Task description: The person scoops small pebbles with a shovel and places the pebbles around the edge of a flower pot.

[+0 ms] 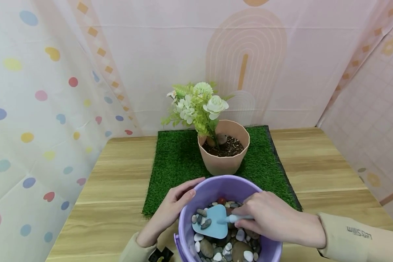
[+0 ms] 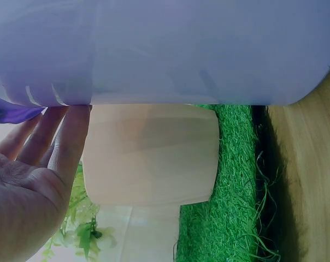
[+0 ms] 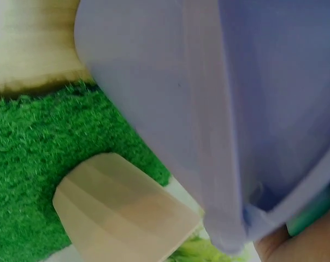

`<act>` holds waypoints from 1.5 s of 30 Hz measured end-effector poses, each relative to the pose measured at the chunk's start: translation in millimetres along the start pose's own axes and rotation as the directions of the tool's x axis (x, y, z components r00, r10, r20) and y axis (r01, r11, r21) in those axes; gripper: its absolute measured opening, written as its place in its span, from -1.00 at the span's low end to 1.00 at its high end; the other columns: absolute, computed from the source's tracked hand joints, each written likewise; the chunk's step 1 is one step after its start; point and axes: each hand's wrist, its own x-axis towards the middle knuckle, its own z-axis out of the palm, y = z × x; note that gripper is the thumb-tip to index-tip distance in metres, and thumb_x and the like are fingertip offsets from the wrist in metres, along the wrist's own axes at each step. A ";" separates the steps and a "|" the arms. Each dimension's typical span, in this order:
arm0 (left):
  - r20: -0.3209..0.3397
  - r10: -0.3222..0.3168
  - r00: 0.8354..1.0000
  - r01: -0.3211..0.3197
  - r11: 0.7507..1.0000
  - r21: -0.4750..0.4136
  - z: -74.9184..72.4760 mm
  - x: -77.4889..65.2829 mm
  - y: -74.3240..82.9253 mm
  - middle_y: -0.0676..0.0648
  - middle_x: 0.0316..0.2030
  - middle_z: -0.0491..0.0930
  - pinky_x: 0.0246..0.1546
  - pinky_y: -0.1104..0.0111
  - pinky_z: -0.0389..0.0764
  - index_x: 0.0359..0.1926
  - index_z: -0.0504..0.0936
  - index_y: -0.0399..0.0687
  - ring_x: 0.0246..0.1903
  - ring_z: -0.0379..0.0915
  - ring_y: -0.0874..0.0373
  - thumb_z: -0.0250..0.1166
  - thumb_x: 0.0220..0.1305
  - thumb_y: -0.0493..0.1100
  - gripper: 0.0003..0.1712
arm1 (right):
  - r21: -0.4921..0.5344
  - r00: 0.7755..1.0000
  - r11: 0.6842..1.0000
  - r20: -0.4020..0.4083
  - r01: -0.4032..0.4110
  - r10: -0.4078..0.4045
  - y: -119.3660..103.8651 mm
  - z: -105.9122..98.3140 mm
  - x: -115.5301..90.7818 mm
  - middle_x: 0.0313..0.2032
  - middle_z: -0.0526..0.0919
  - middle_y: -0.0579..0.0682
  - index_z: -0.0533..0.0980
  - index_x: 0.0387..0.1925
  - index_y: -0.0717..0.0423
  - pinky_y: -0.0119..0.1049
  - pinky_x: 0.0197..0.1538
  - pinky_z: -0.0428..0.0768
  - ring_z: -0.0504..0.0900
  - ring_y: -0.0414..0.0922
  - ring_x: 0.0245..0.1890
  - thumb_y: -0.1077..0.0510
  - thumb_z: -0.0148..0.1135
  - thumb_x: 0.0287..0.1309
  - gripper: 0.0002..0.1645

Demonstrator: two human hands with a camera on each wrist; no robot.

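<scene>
In the head view, my right hand (image 1: 265, 214) grips the handle of a light blue toy shovel (image 1: 213, 223) inside the purple bucket (image 1: 185, 222). Several small pebbles (image 1: 202, 212) lie on the shovel's blade, and below it the bucket holds grey, brown and white stones (image 1: 207, 249). My left hand (image 1: 170, 205) rests at the bucket's left rim. Its straight fingers touch the outer wall in the left wrist view, with the thumb tip near the rim. The right wrist view shows mostly the bucket's side, with only a part of the right hand at the lower right corner.
Just behind the bucket stands a peach flower pot (image 1: 223, 163) with dark soil, brown stones and white flowers (image 1: 215, 105). It sits on a green turf mat (image 1: 173, 163) on the wooden table (image 1: 118, 203). Patterned curtains (image 1: 170, 54) hang behind and at both sides.
</scene>
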 end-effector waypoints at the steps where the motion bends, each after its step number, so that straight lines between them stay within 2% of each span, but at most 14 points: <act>1: 0.001 0.002 1.000 -0.002 1.000 0.001 0.2 0.3 0.0 -0.38 0.46 0.44 0.15 0.44 0.71 0.55 0.36 -0.17 0.18 0.61 0.49 -0.03 0.69 -0.10 -0.45 | -0.004 1.000 1.000 -0.004 -0.005 0.005 0.0 -1.9 -1.1 -0.55 0.55 -0.37 0.75 -0.22 -0.25 -0.57 -0.43 0.34 0.28 -0.55 -0.56 -0.07 0.35 0.40 -0.90; 8: 0.004 0.018 1.000 -0.018 1.000 0.025 1.7 2.5 -0.2 -0.34 0.45 0.46 0.21 0.48 0.65 0.55 0.36 -0.22 0.19 0.60 0.49 -0.02 0.69 -0.11 -0.45 | -0.070 0.989 0.997 -0.141 0.025 -0.035 2.2 -14.2 -13.0 -0.53 0.44 -0.40 0.71 -0.16 -0.32 -0.62 -0.44 0.29 0.22 -0.54 -0.55 -0.08 0.37 0.37 -0.93; 14: -0.003 0.028 1.000 -0.028 0.999 0.044 1.2 3.0 -1.2 -0.33 0.43 0.49 0.18 0.45 0.68 0.54 0.39 -0.16 0.18 0.62 0.47 -0.02 0.68 -0.12 -0.47 | -0.090 0.965 0.995 -0.254 0.047 -0.068 10.1 -16.3 -28.0 -0.41 0.70 -0.38 0.79 -0.03 -0.20 -0.69 -0.46 0.29 0.31 -0.61 -0.51 -0.06 0.44 0.30 -0.76; 17: -0.006 0.025 1.000 -0.024 0.999 0.047 0.8 2.9 -0.8 -0.34 0.43 0.49 0.14 0.43 0.71 0.53 0.40 -0.14 0.17 0.62 0.49 -0.01 0.69 -0.11 -0.47 | -0.106 0.951 0.992 -0.293 0.066 -0.095 14.5 -15.0 -34.7 -0.36 0.76 -0.34 0.80 -0.03 -0.15 -0.72 -0.45 0.28 0.33 -0.62 -0.50 -0.04 0.46 0.28 -0.75; 20: -0.006 0.013 1.000 -0.013 0.999 0.042 0.3 2.5 -0.2 -0.35 0.44 0.47 0.11 0.42 0.73 0.54 0.39 -0.15 0.17 0.60 0.52 -0.02 0.69 -0.11 -0.47 | -0.108 0.948 0.992 -0.306 0.062 -0.092 15.2 -16.1 -39.4 -0.32 0.78 -0.34 0.80 -0.03 -0.16 -0.73 -0.43 0.34 0.38 -0.64 -0.47 -0.03 0.46 0.29 -0.75; 28: -0.020 -0.001 1.000 0.003 0.997 0.071 0.4 0.5 -1.0 -0.32 0.45 0.47 0.13 0.45 0.70 0.53 0.42 -0.12 0.19 0.57 0.53 -0.01 0.69 -0.10 -0.48 | -0.088 0.949 0.996 -0.314 -0.013 -0.015 15.7 -25.2 -48.2 -0.41 0.68 -0.40 0.80 0.00 -0.16 -0.74 -0.48 0.29 0.30 -0.66 -0.54 -0.06 0.45 0.29 -0.72; 32: -0.031 0.000 1.000 0.003 0.997 0.075 -0.4 -1.1 -1.9 -0.32 0.44 0.49 0.12 0.45 0.70 0.52 0.43 -0.12 0.19 0.59 0.51 -0.01 0.69 -0.11 -0.48 | -0.093 0.945 0.995 -0.326 -0.025 -0.007 18.6 -34.1 -47.2 -0.41 0.69 -0.39 0.80 -0.01 -0.15 -0.72 -0.47 0.30 0.31 -0.66 -0.55 -0.04 0.47 0.28 -0.73; 39: -0.033 0.010 0.999 -0.007 0.997 0.076 -0.6 -0.6 -2.8 -0.34 0.42 0.50 0.12 0.45 0.70 0.52 0.43 -0.15 0.18 0.60 0.48 -0.01 0.68 -0.12 -0.48 | -0.108 0.934 0.993 -0.358 -0.043 0.001 25.9 -50.0 -43.0 -0.49 0.59 -0.46 0.81 -0.03 -0.12 -0.71 -0.52 0.26 0.25 -0.65 -0.58 0.04 0.52 0.21 -0.73; 45: -0.032 0.007 0.999 -0.005 0.997 0.074 0.4 0.1 -2.6 -0.34 0.43 0.50 0.14 0.44 0.69 0.52 0.43 -0.13 0.19 0.59 0.49 -0.01 0.69 -0.11 -0.48 | -0.132 0.928 0.987 -0.371 -0.089 0.034 35.6 -63.2 -36.8 -0.43 0.75 -0.36 0.82 -0.04 -0.05 -0.61 -0.54 0.29 0.26 -0.62 -0.59 0.07 0.53 0.18 -0.71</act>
